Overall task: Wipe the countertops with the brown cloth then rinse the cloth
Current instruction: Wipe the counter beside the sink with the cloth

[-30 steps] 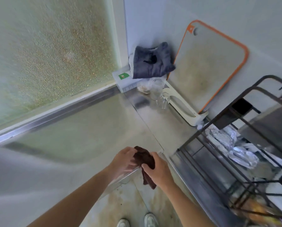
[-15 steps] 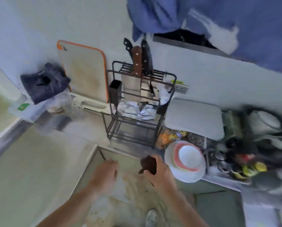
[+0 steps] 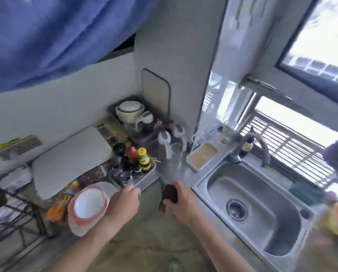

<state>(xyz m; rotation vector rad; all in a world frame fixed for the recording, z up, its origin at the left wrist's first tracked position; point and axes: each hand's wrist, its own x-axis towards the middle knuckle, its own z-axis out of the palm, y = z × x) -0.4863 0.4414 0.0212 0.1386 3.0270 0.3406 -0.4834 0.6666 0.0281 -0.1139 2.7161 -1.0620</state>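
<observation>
Brown cloth point(image 3: 169, 195) sits bunched in the right hand point(image 3: 181, 203), low in the middle of the frame, with the fingers curled tight around it and a dark end hanging out below the fist. It is held in the air just left of the steel sink point(image 3: 209, 181), over the gap between the desk point(image 3: 144, 180) and the person's body. The left hand point(image 3: 124, 203) is a little to the left, apart from the cloth, its fingers loosely bent and holding nothing, hovering near the front edge of the desk.

Just left of that hand, a white bowl point(image 3: 88, 203) rests on a stack of pink-rimmed plates point(image 3: 75, 222). Above the hands, a tray of dark-capped bottles point(image 3: 127, 169) stands on the desk, with a yellow-labelled bottle point(image 3: 144, 160) and a red-capped one point(image 3: 133, 152) among them. A grey rectangular lid or board point(image 3: 72, 160) lies to the left of these. Further back, in the corner, a cream pot point(image 3: 129, 110) sits among cups and containers that are too blurred to tell apart.

At the right, the sink's basin shows a round drain point(image 3: 237, 210), and a curved tap point(image 3: 252, 146) rises behind it. A shallow tan tray point(image 3: 201, 156) lies between the bottles and the tap. A window with slats point(image 3: 294, 146) fills the upper right, and blue fabric point(image 3: 56, 36) hangs across the upper left.
</observation>
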